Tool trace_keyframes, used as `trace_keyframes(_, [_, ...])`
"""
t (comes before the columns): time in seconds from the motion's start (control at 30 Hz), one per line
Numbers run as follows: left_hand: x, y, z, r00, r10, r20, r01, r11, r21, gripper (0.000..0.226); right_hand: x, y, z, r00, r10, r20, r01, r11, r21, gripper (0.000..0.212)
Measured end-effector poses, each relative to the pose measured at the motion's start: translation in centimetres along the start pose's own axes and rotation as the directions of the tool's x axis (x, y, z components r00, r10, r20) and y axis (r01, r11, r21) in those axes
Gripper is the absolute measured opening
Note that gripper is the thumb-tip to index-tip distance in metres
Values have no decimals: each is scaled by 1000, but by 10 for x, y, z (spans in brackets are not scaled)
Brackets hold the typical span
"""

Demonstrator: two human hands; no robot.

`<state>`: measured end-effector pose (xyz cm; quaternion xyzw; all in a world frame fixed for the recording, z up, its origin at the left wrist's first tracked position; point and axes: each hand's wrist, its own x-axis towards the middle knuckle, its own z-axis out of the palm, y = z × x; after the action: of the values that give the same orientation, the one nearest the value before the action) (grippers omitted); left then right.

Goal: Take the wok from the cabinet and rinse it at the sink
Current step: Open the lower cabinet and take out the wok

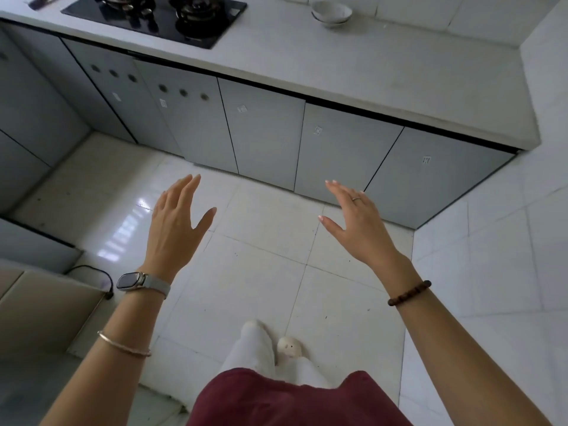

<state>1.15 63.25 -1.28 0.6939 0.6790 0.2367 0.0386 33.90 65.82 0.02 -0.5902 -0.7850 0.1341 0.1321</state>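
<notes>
Two hands up in front of me, both empty. My left hand (176,222) has its fingers straight and close together with the thumb swung wide, and my right hand (356,222) mirrors it. The palms are turned toward each other with nothing between them. There's a watch (130,281) on the left wrist and a bead bracelet (408,293) on the right.

Past the fingertips come pale floor tiles (261,272), then the row of grey cabinet doors (264,127), every one closed. No wok in sight. My guess is it sits behind one of those doors, but I can't tell which. The sink isn't in view either. Above the doors runs the white counter (338,66), with the gas hob (153,16) far left and stacked bowls (332,13) toward the back wall.

So the step in hand, as I read it, is opening a cabinet. I see no handles, so the grip is probably the top edge, in the dark gap under the counter. I'd drop low, hook one hand over that edge and pull steadily, keeping the other free. The two doors under the hob have round holes, so I'd try the plain ones ahead first. Look inside before reaching. Then take the wok with both hands, one on the handle and one under the rim, so it clears the frame without knocking.
</notes>
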Motion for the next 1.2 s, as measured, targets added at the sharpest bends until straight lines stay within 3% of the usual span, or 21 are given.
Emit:
trace_keyframes(0.6, [236, -73, 59, 980, 156, 126, -157, 988, 1, 60, 197, 6, 25, 989, 140, -42, -140, 990, -1, 63])
trace_keyframes(1.2, [410, -27, 140, 963, 216, 159, -210, 976, -49, 60, 330, 110, 17, 970, 233, -65, -230, 972, 49, 63])
